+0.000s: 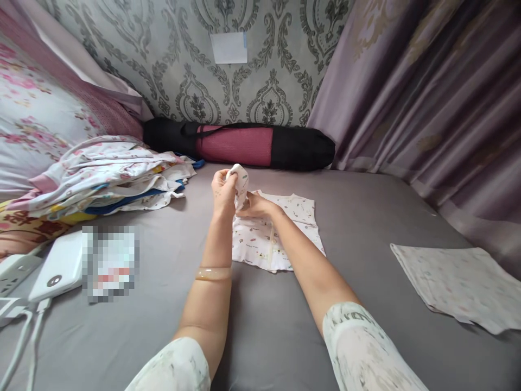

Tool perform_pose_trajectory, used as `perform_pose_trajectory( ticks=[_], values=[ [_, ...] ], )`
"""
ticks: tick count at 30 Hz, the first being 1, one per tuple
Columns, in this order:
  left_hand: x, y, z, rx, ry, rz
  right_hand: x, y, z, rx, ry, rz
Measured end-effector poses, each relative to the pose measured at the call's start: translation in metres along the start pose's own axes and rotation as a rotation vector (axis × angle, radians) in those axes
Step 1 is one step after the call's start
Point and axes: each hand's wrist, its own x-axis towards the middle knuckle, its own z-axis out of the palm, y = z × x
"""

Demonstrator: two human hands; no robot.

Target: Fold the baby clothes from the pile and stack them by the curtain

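Smooth grey bedsheet (358, 326) w/ long black-and-maroon fabric bag (236, 147) along its far edge; white, small-print cloth garment (303, 236) lies spread nr ctr. L hand (223, 191) clamped on a raised white printed cloth piece (242, 187) above it; R hand (261, 206) at that piece's lower end, partly hidden, can't tell grip.

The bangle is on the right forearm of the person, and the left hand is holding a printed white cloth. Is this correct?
Not entirely: the head view shows the bangle on the left forearm, not the right. The left hand is indeed holding a printed white cloth.
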Motion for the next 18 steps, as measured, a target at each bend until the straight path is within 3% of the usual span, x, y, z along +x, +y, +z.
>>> perform_pose_trajectory(
  ticks=[2, 5, 8, 10, 12, 18],
  values=[
    [-0.006, -0.003, 0.007, 0.062, -0.018, 0.034, -0.009, 0.009, -0.006, 0.337, 0.035, 0.079],
    [-0.017, -0.005, 0.018, 0.153, -0.08, 0.072, -0.028, 0.02, -0.017, 0.837, 0.203, 0.3],
    [-0.03, -0.004, 0.025, 0.247, -0.289, 0.019, -0.043, 0.029, -0.025, 1.197, 0.255, 0.393],
    [-0.035, -0.002, 0.024, 0.309, -0.449, -0.037, -0.048, 0.034, -0.029, 1.305, 0.269, 0.442],
    [-0.034, -0.001, 0.017, 0.331, -0.511, -0.073, -0.048, 0.04, -0.03, 1.345, 0.301, 0.488],
    [-0.005, -0.018, -0.022, 0.524, -0.371, -0.073, -0.047, 0.052, -0.023, 1.193, 0.376, 0.51]
  ],
)
